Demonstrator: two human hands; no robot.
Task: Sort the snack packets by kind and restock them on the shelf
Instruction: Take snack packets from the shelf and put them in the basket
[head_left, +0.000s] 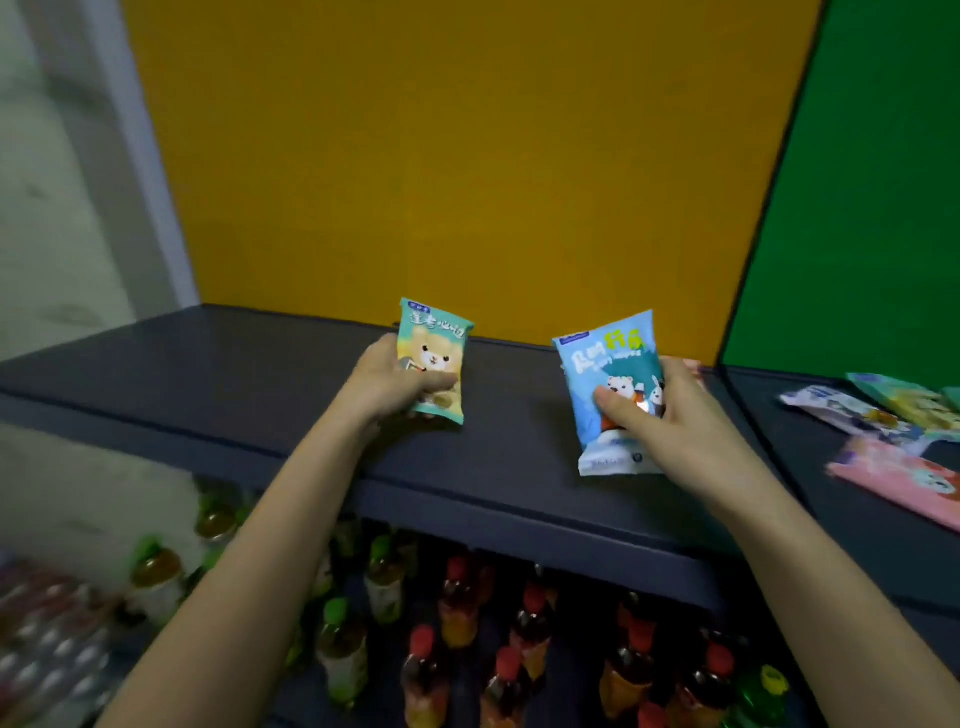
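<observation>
Packets are in both of your hands. Your left hand grips a green packet with a tan bear on it. Your thumb lies across the front and your fingers curl behind it. The packet stands up straight, low over the top of the dark shelf, near the back edge. I cannot tell if its bottom touches the shelf.

Your right hand grips a blue packet with a white bear and a rabbit on it. Your thumb presses on the front. This packet leans back a little, and its white bottom edge is down by the shelf top, nearer the front. The two packets are well apart, and dark shelf top shows between them.

A small pink bit peeks out from behind your right hand. It is too hidden to tell what it is.

Further right, past a line in the shelf top, more packets lie flat. A pink packet is nearest to you. A white and blue packet and another green one lie behind it. They are blurry.

Behind the shelf is a yellow wall, and a green wall is on the right.

Under the shelf top stand many bottles. Red-capped bottles are in the middle and right, and green-capped bottles are to the left. Your arms reach over them. The things at the far left bottom are too blurry to name.
</observation>
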